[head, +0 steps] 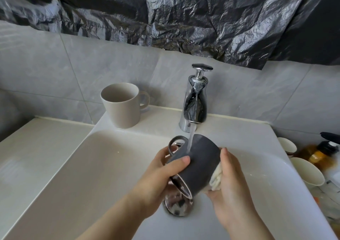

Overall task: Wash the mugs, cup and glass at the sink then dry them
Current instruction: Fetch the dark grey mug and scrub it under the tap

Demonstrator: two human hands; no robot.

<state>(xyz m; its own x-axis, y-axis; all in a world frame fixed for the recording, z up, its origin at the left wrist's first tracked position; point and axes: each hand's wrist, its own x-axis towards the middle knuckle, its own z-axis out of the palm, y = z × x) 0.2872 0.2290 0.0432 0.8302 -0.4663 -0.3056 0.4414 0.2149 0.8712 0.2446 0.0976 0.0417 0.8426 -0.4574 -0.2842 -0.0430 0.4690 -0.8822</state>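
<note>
Washing is the step in hand: the left hand grips the dark grey mug, tipped mouth-down over the sink under the tap stream. The right hand presses a pale cloth against its side. The beige mug waits on the ledge. Next, I judge, turning the mug to rinse inside.

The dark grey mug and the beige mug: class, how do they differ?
Colour: the dark grey mug is charcoal, the beige mug pale. Pose: the dark grey mug is tilted in the left hand; the beige mug stands upright on the sink ledge. State: tap water runs over the dark grey mug; the beige mug sits apart from it. Both have one handle.
</note>
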